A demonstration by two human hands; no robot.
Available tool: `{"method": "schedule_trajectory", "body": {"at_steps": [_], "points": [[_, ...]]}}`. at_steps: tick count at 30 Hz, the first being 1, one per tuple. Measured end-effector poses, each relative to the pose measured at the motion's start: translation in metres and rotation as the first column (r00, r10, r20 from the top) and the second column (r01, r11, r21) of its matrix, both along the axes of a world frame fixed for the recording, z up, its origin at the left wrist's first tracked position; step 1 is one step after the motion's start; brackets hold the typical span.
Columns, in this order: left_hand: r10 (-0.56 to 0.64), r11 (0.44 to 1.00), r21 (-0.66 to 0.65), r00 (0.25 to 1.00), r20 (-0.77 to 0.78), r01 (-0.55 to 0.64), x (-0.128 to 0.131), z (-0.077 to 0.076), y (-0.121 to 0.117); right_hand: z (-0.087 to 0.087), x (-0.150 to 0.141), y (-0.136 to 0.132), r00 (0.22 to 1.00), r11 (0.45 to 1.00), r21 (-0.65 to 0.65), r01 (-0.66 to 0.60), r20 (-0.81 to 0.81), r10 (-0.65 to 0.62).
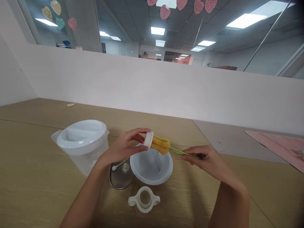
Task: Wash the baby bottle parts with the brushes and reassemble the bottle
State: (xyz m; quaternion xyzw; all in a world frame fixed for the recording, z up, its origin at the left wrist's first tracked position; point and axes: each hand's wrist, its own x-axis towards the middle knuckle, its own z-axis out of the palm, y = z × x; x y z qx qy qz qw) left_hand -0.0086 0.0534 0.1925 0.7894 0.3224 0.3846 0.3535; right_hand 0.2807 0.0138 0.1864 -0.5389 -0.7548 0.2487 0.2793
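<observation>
Above a white bowl (142, 171), my left hand (125, 142) grips a small white ring-shaped cap (148, 139) between thumb and fingers. My right hand (204, 156) pinches the thin green handle of a sponge brush (160, 144). The brush's yellow head is pressed against or into the cap; how deep it goes I cannot tell. Below the bowl stands a clear cup with a white two-handled collar (144, 199), open at the top. Left of the bowl lies a glass lid with a metal rim (121, 187), and a thin white straw (118, 165) with a small end piece rests on it.
A translucent pitcher with a white lid (82, 134) stands at the left, close to my left forearm. A pink cloth (280, 147) lies at the far right. A small yellowish paper piece (71, 104) lies near the white wall (142, 85) behind the table.
</observation>
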Motion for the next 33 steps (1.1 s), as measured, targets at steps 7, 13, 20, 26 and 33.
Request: {"method": "schedule_trajectory", "body": {"at_steps": [7,13,20,26,33], "points": [[0.216,0.971,0.128,0.969,-0.117,-0.201,0.002,-0.002,0.005,0.006,0.001,0.000,0.959,0.957,0.119,0.266,-0.129,-0.250],[0.215,0.970,0.145,0.967,-0.136,-0.195,0.004,-0.001,0.003,0.003,-0.005,0.000,0.993,0.996,0.007,0.085,-0.079,-0.084],[0.216,0.973,0.099,0.972,-0.090,-0.208,0.004,0.001,-0.004,-0.002,-0.007,0.006,0.971,0.974,0.102,0.202,-0.152,-0.186],[0.096,0.995,-0.015,0.995,0.012,-0.096,0.006,0.002,-0.007,-0.004,-0.006,0.008,0.960,0.960,0.123,0.251,-0.157,-0.231],[0.037,0.996,0.087,0.999,-0.001,-0.037,0.006,0.003,-0.010,-0.005,-0.006,0.011,0.978,0.973,0.123,0.194,-0.101,-0.182]]}}
